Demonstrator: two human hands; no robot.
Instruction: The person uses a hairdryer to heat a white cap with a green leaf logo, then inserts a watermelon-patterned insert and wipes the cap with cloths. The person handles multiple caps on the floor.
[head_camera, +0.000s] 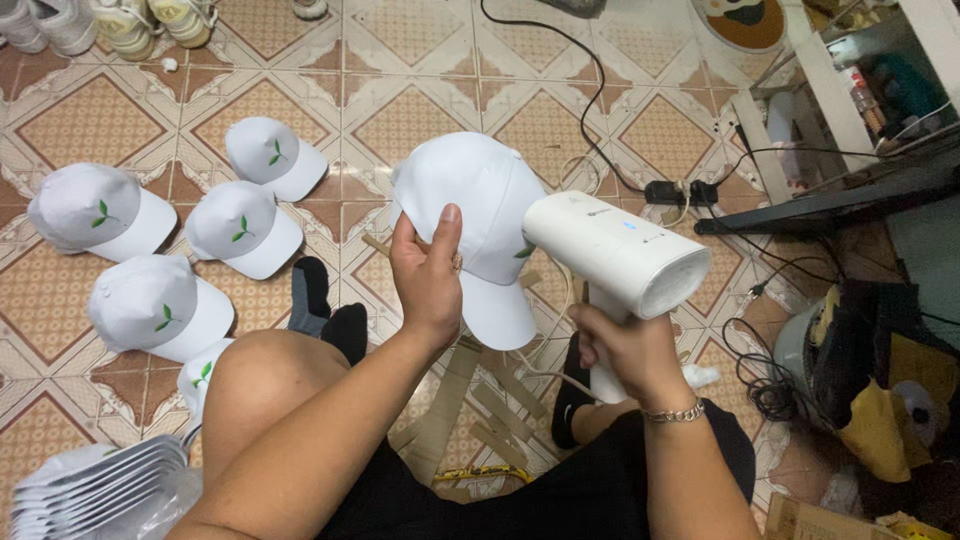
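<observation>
My left hand grips a white cap by its crown, thumb up on the fabric. My right hand is clenched around the handle of a white handheld steamer, its nozzle touching the cap's side. Left of my left hand, more white caps lie on the tiled floor.
</observation>
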